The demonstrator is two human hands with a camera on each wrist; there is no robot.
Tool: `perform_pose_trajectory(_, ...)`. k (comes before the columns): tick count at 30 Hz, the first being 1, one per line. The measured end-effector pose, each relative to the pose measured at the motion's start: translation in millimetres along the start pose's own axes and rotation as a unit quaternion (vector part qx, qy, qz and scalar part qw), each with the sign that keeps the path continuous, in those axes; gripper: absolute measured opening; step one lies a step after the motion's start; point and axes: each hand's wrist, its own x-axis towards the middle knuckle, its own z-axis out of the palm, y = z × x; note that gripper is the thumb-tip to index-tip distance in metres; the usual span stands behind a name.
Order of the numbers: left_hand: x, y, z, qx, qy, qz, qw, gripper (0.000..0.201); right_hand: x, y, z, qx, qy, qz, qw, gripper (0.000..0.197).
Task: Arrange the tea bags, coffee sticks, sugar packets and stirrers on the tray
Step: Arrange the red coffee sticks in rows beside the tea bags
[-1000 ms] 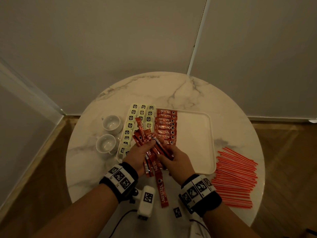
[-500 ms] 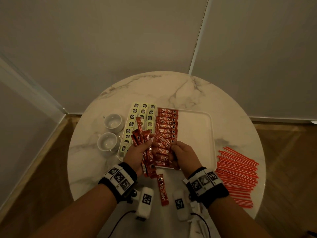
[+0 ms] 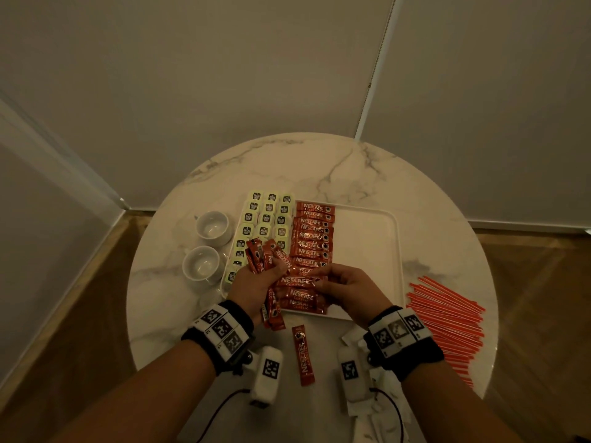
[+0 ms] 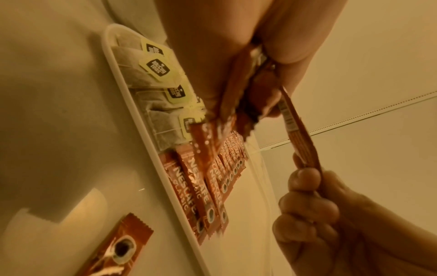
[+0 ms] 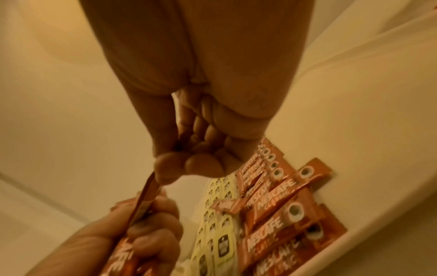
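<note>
Both hands [image 3: 297,284] on coffee sticks [image 3: 299,280]

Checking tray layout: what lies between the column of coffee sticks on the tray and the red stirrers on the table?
In the head view, only bare tray floor, its right rim, then bare marble table separate the coffee sticks from the stirrers.

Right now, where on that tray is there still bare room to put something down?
The right part of the tray is bare, between the row of coffee sticks and its right rim. The left part is packed with tea bags. The near left corner is crowded: the left hand grips a bundle and the right hand pinches one stick.
</note>
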Motion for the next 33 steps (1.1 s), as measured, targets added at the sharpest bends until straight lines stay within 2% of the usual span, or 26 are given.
perform_pose_trajectory(3, 3.4, 1.5, -4.4, 0.006, 0.001, 0.008, 1.0, 0.008, 3.1, -2.0, -10.4, -0.026, 0.061, -0.012, 0.998, 0.019)
perform_pose_trajectory(6, 6.5, 1.9, -10.3, 0.023, 0.015, 0.033, 0.999, 0.013, 13.3, 3.4, -22.9, -0.06, 0.156, -0.007, 0.986, 0.022)
perform_pose_trajectory(10, 9.5, 5.2, -14.6, 0.162, 0.04, 0.049, 0.985, 0.009, 23.8, 14.0, -29.0, -0.08, 0.202, 0.021, 0.976, 0.021)
perform_pose_trajectory(13, 19.1, 13.7, -10.3, 0.304, 0.07, 0.083, 0.946, 0.01, 25.7, 19.9, -33.2, -0.085, 0.231, 0.026, 0.969, 0.017)
perform_pose_trajectory(16, 32.7, 25.3, -5.8, 0.386, 0.091, 0.11, 0.911, 0.012, 27.7, 27.3, -37.7, -0.061, 0.268, 0.046, 0.96, 0.013)
perform_pose_trajectory(20, 56.3, 34.7, -5.0, 0.471, 0.105, 0.099, 0.87, 0.021, 25.5, 37.2, -40.6, -0.009, 0.313, 0.09, 0.946, 0.011)
perform_pose_trajectory(24, 75.9, 36.4, -2.3, 0.573, 0.088, 0.071, 0.812, 0.027, 20.9, 43.1, -33.2, 0.016, 0.323, 0.099, 0.941, 0.013)
perform_pose_trajectory(28, 86.3, 34.8, -0.9, 0.634, 0.085, 0.053, 0.766, 0.03, 21.0, 44.0, -23.7, 0.02, 0.331, 0.095, 0.939, 0.014)
perform_pose_trajectory(33, 90.5, 31.5, -2.0, 0.673, 0.087, 0.066, 0.731, 0.031, 22.7, 45.5, -18.4, 0.034, 0.325, 0.094, 0.94, 0.014)
